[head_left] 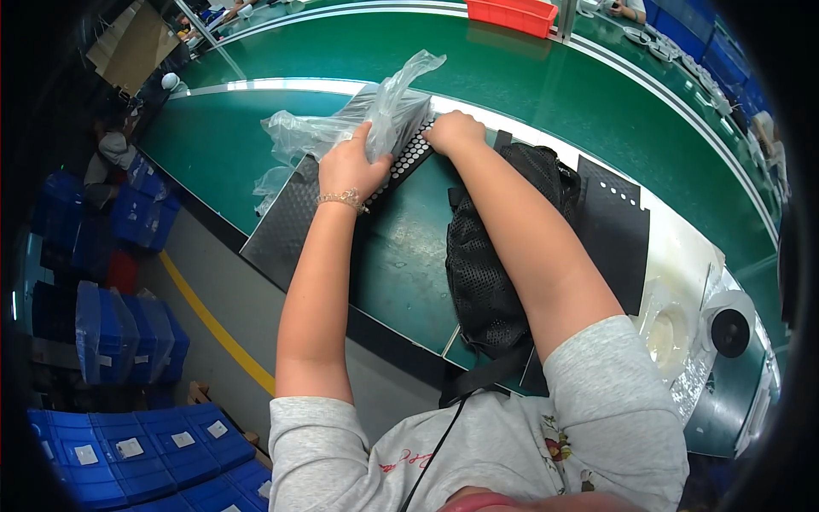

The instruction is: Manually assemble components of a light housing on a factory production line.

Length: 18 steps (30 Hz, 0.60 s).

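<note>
The black mesh bag (484, 264) lies on the green table (401, 256), close to the person. Left of the bag, the left hand (352, 169) is on crinkly clear plastic (397, 101), thumb and pointer apart; I can't tell if it grips. By the bag's far left corner, the right hand (456, 133) curls at the end of a white-dotted strip (411, 157); I can't tell if it pinches. Well past the bag sits a red bin (512, 15).
</note>
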{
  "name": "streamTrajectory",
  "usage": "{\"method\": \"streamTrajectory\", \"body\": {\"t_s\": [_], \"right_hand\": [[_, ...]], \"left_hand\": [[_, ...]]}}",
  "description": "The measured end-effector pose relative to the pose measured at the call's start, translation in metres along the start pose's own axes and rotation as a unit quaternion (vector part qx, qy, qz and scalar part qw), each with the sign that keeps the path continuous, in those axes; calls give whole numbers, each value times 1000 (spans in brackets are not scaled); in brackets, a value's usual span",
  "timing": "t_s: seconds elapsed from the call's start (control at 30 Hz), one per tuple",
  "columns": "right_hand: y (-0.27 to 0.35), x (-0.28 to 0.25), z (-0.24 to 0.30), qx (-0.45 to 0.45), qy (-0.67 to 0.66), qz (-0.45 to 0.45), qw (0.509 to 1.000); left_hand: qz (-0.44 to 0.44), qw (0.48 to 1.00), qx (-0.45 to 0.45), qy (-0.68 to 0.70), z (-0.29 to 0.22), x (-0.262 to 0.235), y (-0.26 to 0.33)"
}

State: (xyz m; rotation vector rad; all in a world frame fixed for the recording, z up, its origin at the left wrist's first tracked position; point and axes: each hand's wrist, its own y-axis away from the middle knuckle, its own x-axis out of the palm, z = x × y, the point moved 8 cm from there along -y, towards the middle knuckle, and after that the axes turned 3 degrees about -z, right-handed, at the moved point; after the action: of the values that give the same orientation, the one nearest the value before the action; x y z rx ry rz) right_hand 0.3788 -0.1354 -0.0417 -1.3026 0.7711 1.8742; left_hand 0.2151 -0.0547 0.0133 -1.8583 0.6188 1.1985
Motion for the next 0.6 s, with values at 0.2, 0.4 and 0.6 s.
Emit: {"method": "streamTrajectory", "body": {"t_s": [0.2,0.4,0.6], "right_hand": [[-31,15,-20,38,-132,-16,990],[-24,5,-4,55,-347,60,934],[9,-54,9,-100,-310,-77,942]], "left_hand": [[30,999,-24,5,-4,2,-2],[2,1000,-20,-9,1,-5,-5],[39,998,-44,-38,-3,1,-9]]}}
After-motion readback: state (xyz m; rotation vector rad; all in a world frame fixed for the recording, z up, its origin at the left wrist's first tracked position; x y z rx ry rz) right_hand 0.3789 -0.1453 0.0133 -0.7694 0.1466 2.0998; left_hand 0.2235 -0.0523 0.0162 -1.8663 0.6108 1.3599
